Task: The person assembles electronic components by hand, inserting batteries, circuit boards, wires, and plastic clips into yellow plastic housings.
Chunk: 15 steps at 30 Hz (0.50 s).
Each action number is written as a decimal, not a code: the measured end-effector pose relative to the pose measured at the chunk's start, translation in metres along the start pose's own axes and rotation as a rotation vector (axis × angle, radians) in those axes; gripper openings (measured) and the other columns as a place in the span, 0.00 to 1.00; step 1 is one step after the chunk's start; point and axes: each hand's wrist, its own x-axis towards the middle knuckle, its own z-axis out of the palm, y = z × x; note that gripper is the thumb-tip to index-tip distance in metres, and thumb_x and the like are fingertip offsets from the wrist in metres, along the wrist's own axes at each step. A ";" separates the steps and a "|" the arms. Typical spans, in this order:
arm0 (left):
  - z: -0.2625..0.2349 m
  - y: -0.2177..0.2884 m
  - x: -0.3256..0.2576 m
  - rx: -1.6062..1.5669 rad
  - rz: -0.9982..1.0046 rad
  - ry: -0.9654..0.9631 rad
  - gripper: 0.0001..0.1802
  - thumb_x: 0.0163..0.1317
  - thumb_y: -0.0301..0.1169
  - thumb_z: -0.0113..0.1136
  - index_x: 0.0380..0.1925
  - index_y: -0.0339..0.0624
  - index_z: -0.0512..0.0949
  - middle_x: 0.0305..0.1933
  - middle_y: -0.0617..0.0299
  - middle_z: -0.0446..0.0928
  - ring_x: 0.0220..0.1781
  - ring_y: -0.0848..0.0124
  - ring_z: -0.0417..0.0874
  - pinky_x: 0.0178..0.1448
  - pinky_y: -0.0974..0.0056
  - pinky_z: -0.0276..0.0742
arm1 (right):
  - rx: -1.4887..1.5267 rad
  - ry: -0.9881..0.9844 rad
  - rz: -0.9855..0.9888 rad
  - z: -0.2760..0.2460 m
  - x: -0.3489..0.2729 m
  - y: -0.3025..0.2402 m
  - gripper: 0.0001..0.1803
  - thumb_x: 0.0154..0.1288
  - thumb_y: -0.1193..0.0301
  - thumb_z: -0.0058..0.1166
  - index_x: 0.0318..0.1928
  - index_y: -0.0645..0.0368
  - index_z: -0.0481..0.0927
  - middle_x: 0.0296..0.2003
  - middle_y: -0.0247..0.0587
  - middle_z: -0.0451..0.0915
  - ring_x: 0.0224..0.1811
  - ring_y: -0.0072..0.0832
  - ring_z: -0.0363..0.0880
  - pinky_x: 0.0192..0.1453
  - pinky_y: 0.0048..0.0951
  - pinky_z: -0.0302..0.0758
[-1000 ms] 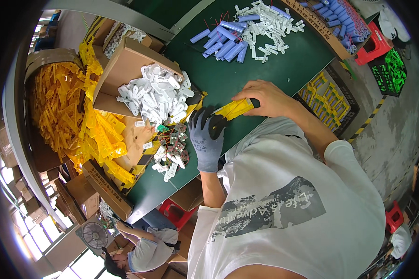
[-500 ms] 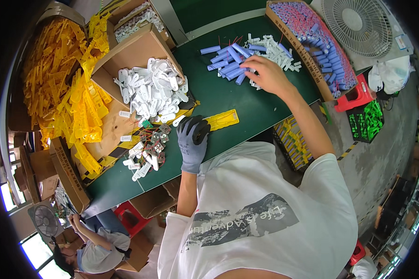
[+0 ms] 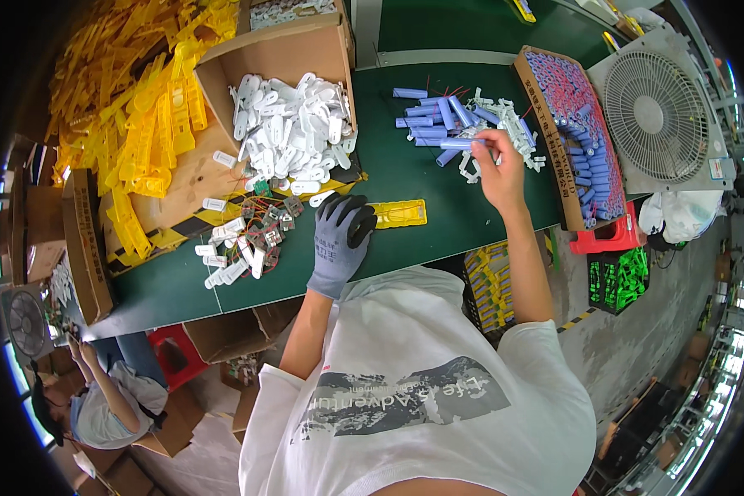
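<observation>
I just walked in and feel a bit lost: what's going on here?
Someone's grey-and-black-gloved left hand holds the left end of a long yellow plastic shell lying on the dark green tabletop. Their bare right hand pinches a lavender-blue cylinder at the edge of a pile of similar cylinders. That cylinder is apart from the shell.

The right hand (image 3: 503, 171) (earlier on the yellow tray (image 3: 402, 213)) now pinches a blue cylinder (image 3: 460, 144).

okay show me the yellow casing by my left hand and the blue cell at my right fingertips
Yellow casing (image 3: 401, 213), head view: middle of its visible part.
Blue cell (image 3: 460, 144), head view: middle of its side.
</observation>
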 end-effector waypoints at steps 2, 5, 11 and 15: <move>-0.001 0.001 -0.001 0.007 0.007 0.015 0.14 0.50 0.27 0.65 0.39 0.47 0.78 0.49 0.60 0.77 0.55 0.57 0.75 0.64 0.52 0.65 | 0.213 0.173 0.096 -0.004 -0.005 -0.001 0.07 0.61 0.74 0.60 0.38 0.63 0.77 0.33 0.36 0.79 0.31 0.17 0.73 0.37 0.20 0.67; 0.000 -0.001 0.000 -0.001 0.001 0.012 0.14 0.50 0.28 0.65 0.39 0.47 0.78 0.49 0.60 0.77 0.54 0.57 0.75 0.63 0.52 0.65 | 0.218 0.423 -0.021 -0.013 -0.019 -0.008 0.09 0.58 0.75 0.63 0.36 0.64 0.77 0.33 0.36 0.79 0.31 0.19 0.72 0.35 0.20 0.65; -0.002 -0.002 0.003 -0.039 0.010 0.043 0.15 0.50 0.28 0.66 0.40 0.47 0.78 0.49 0.60 0.77 0.53 0.57 0.75 0.61 0.52 0.67 | -0.319 0.025 -0.521 -0.015 -0.025 -0.072 0.18 0.41 0.66 0.75 0.30 0.56 0.79 0.19 0.28 0.71 0.25 0.26 0.69 0.31 0.26 0.65; 0.000 -0.003 0.000 -0.026 -0.011 0.054 0.14 0.50 0.28 0.65 0.38 0.46 0.77 0.49 0.59 0.77 0.53 0.56 0.75 0.62 0.51 0.66 | -0.196 -0.264 -0.441 0.045 -0.028 -0.056 0.16 0.40 0.66 0.75 0.27 0.55 0.79 0.17 0.29 0.71 0.21 0.27 0.68 0.29 0.29 0.64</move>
